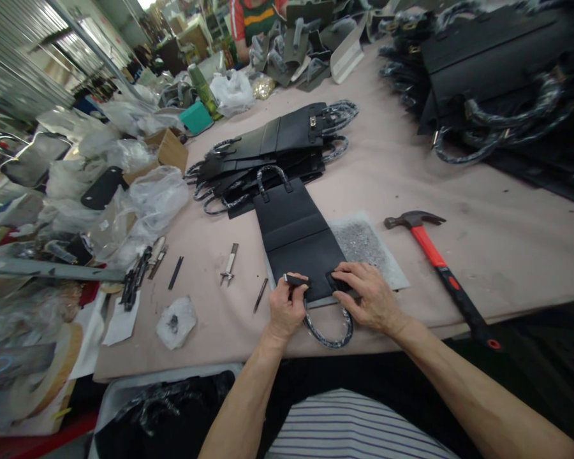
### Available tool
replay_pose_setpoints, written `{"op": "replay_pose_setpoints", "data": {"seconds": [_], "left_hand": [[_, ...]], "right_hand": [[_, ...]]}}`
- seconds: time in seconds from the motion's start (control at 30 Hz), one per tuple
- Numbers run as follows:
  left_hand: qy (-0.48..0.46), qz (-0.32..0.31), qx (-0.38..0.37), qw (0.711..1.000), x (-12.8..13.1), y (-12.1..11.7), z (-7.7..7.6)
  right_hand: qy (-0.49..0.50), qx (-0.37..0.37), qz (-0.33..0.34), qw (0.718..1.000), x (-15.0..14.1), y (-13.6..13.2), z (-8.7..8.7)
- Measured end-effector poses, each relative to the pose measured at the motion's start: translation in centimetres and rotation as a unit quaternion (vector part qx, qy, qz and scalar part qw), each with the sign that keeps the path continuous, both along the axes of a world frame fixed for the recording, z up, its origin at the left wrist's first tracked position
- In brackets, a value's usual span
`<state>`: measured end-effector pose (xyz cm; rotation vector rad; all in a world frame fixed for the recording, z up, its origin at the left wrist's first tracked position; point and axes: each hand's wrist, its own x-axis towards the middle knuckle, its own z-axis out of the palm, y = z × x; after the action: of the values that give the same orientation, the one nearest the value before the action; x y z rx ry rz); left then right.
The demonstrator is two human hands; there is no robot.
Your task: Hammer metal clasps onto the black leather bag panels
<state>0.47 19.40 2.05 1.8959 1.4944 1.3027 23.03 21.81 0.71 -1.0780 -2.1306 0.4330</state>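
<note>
A black bag panel (294, 223) lies near the front edge of the table (229, 344), partly over a speckled board (366, 245). The left hand (287, 307) pinches a dark strip (296, 279) at the panel's near end; the right hand (370, 296) touches a handle tab (332, 281) — pinching or not, I cannot tell — and a hammer (429, 245) lies farther right.

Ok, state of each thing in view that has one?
Left hand: pinching a dark piece.
Right hand: touching the near handle.
Near handle: wrapped in film.
Black panel: laid out, creased across.
Hammer: lying down, untouched.
Other black panels: piled up.
</note>
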Motion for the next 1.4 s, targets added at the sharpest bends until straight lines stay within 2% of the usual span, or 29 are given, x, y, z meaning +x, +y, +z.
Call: {"op": "replay_pose_setpoints", "data": {"seconds": [0.17,0.3,0.33,0.4,0.5,0.6,0.7,0.77,0.87,0.97,1.07,1.1,1.13,1.23,1.27,1.3,1.33,1.4], "left_hand": [[0.024,-0.004,0.019,1.000,0.3,-0.1,-0.2],[0.039,-0.008,0.027,0.999,0.4,-0.2,-0.3],[0.038,-0.010,0.024,0.999,0.4,-0.2,-0.4],[0.031,-0.015,0.012,0.999,0.4,-0.3,-0.4],[0.016,-0.018,-0.004,1.000,0.4,-0.3,-0.6],[-0.001,-0.022,-0.011,1.000,0.3,-0.2,-0.8],[-0.020,-0.031,-0.011,0.999,0.3,-0.1,-1.0],[-0.027,-0.034,-0.015,0.999,0.4,-0.1,-1.1],[-0.024,-0.034,-0.015,0.999,0.4,-0.1,-1.2],[-0.021,-0.033,-0.006,0.999,0.5,-0.1,-1.3],[-0.021,-0.029,-0.005,0.999,0.5,-0.2,-1.3],[-0.021,-0.028,-0.006,0.999,0.5,-0.2,-1.2],[-0.020,-0.027,-0.006,0.999,0.6,-0.2,-1.2],[-0.021,-0.022,-0.005,1.000,0.6,-0.1,-1.1],[-0.020,-0.022,-0.003,1.000,0.6,-0.1,-1.1],[-0.018,-0.022,-0.001,1.000,0.6,-0.1,-1.1],[-0.016,-0.023,0.001,1.000,0.6,-0.1,-1.1],[-0.012,-0.020,-0.002,1.000,0.7,-0.1,-1.3]], "right_hand": [[0.005,0.000,0.016,1.000,0.1,-0.2,0.0],[0.024,0.012,0.031,0.999,1.3,-0.3,0.9],[0.017,0.020,0.013,1.000,2.0,-0.3,1.2],[-0.022,0.041,-0.064,0.997,3.9,-0.3,1.9],[-0.138,0.042,-0.221,0.965,7.7,-0.5,2.1],[-0.274,-0.050,-0.300,0.912,11.2,-0.9,1.4],[-0.303,-0.176,-0.320,0.880,13.0,-0.9,0.7],[-0.257,-0.252,-0.339,0.869,13.2,-0.3,0.7],[-0.079,-0.400,-0.363,0.838,12.6,0.9,1.9],[0.149,-0.523,-0.299,0.784,10.8,1.5,4.3],[0.322,-0.577,-0.230,0.714,8.2,0.7,7.4],[0.340,-0.567,-0.222,0.717,7.3,0.1,8.5],[0.322,-0.534,-0.222,0.750,6.5,-0.4,9.5],[0.152,-0.336,-0.190,0.910,4.6,-1.9,12.4],[0.081,-0.261,-0.163,0.948,4.3,-2.3,13.1],[0.014,-0.194,-0.130,0.972,4.0,-2.5,13.6],[-0.047,-0.141,-0.095,0.984,3.8,-2.6,14.1],[-0.140,-0.083,-0.035,0.986,3.6,-2.8,15.0]]}}
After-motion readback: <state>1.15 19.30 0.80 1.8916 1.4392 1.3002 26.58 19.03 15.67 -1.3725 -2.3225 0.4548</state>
